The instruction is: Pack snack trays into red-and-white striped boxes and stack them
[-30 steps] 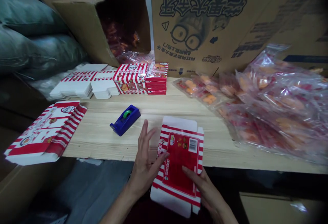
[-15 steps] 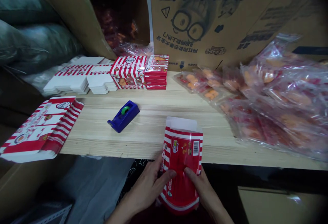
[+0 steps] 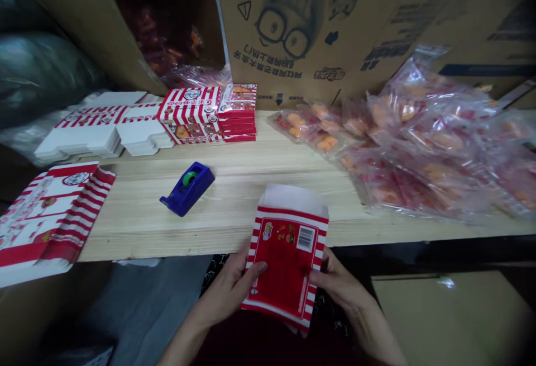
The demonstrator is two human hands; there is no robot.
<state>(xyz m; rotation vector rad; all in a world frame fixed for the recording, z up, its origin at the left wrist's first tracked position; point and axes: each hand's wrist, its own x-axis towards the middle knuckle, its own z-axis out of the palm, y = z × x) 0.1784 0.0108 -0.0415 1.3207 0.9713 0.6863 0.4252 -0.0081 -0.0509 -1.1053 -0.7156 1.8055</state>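
Note:
A red and white striped carton [image 3: 282, 268] with a barcode is held between my two hands at the table's front edge. Its white flap stands out at the far end. My left hand [image 3: 234, 279] grips the left side, thumb on the printed face. On the opposite side my right hand [image 3: 337, 282] has its thumb near the edge and fingers underneath, partly hidden. Beyond the carton, to the left, lies a blue tape dispenser [image 3: 188, 188] with a green core.
Flat striped cartons [image 3: 52, 215] lie at the left edge, with a stack of white-sided cartons [image 3: 96, 126] behind. Folded striped boxes [image 3: 192, 114] stand beside them. Clear bags of orange pieces [image 3: 419, 148] are heaped at right. A large cardboard box [image 3: 293, 31] stands behind.
The carton has tilted a little and its printed face looks flatter. My right hand has moved to its right edge. The whole view has shifted, so the table things appear farther left.

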